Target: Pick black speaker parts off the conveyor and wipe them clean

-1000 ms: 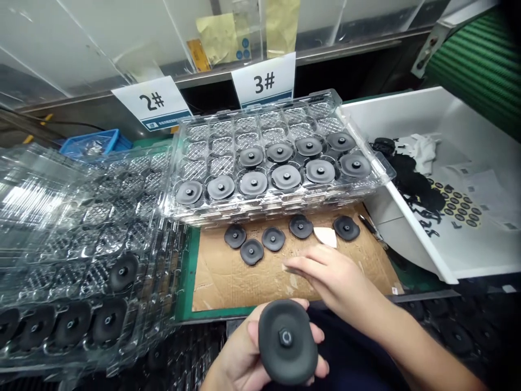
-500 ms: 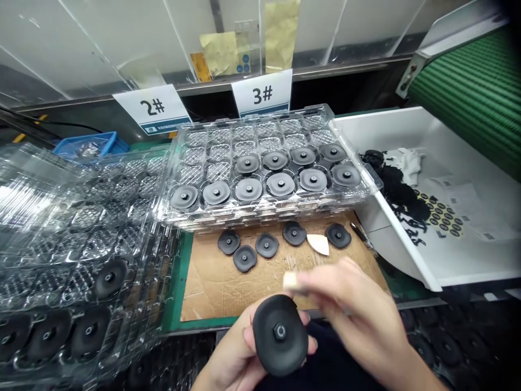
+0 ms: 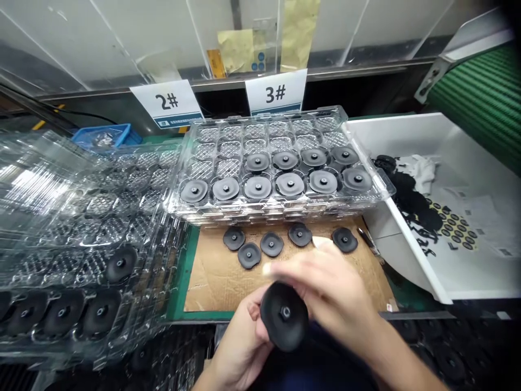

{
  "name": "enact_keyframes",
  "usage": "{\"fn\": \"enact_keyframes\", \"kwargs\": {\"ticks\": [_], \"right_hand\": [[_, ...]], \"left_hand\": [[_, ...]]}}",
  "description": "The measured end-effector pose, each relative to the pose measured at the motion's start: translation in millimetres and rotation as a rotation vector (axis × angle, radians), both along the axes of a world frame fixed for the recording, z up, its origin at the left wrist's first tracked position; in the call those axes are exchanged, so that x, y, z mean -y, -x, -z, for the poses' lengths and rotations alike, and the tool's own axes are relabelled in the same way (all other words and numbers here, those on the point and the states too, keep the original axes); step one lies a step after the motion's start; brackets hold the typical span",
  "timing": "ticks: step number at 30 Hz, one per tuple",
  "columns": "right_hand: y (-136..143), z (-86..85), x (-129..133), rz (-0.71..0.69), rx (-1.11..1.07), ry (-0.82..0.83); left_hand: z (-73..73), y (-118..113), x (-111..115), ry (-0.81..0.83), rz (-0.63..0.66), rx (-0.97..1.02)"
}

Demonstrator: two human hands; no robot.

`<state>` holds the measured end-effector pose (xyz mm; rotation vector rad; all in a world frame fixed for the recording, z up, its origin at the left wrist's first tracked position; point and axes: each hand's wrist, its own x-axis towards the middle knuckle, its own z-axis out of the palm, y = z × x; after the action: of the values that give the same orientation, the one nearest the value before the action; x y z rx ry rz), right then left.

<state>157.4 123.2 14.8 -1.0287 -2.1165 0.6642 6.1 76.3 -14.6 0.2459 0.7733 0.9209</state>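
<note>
My left hand grips a round black plastic cap with a small raised post in its middle. The cap is tilted, its post facing me. My right hand, smeared by motion, arches over the cap's upper right edge. At its fingertips shows a small pale piece, mostly hidden and too blurred to name. Behind the hands, several similar black caps lie on a cardboard sheet. A white flat piece there is partly covered by my right hand.
A stacked clear blister tray behind the cardboard holds several caps in its front rows. More clear trays stand at left, near a blue basket. At right is a white bin with black parts and label sheets, below a green roller.
My right hand has moved left and closer over the cap, now covering part of the white piece. The cap in my left hand has tilted and risen slightly. The whole view has shifted.
</note>
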Motion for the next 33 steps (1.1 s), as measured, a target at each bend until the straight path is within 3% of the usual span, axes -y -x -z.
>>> {"fn": "enact_keyframes", "kwargs": {"ticks": [3,6,9,12,15,17,19,22,26,28,31,33], "right_hand": [[-18,43.8,6,0.221,0.086,0.221],[-21,91.1,30,0.168,0.133,0.334],[-17,111.0,46,0.128,0.135,0.406],[-12,87.4,40,0.208,0.099,0.441],[-3,36.4,24,0.303,-0.069,0.414],[8,5.5,18,0.192,-0.188,0.380],[19,-13.3,15,0.002,-0.195,0.393],[30,-20.2,11,-0.197,-0.077,0.491],[38,-16.0,6,-0.102,-0.113,0.354],[36,-17.0,7,-0.142,-0.157,0.322],[21,-22.1,11,-0.250,-0.090,0.458],[9,-25.0,13,-0.183,-0.002,0.509]], "left_hand": [[4.6,8,5,0.050,-0.072,0.049],[11.0,16,8,0.064,-0.115,0.106],[14.3,20,7,0.056,-0.127,0.160],[12.9,19,5,0.037,-0.125,0.173],[10.4,17,4,0.021,-0.159,0.134],[9.7,15,3,0.033,-0.194,0.090],[9.9,15,3,0.050,-0.215,0.051],[10.1,16,4,0.049,-0.256,-0.021],[7.2,15,6,0.084,-0.218,-0.092],[3.6,15,6,0.106,-0.198,-0.071],[-2.8,19,4,0.101,-0.184,-0.050],[-5.5,20,2,0.082,-0.158,-0.049]]}}
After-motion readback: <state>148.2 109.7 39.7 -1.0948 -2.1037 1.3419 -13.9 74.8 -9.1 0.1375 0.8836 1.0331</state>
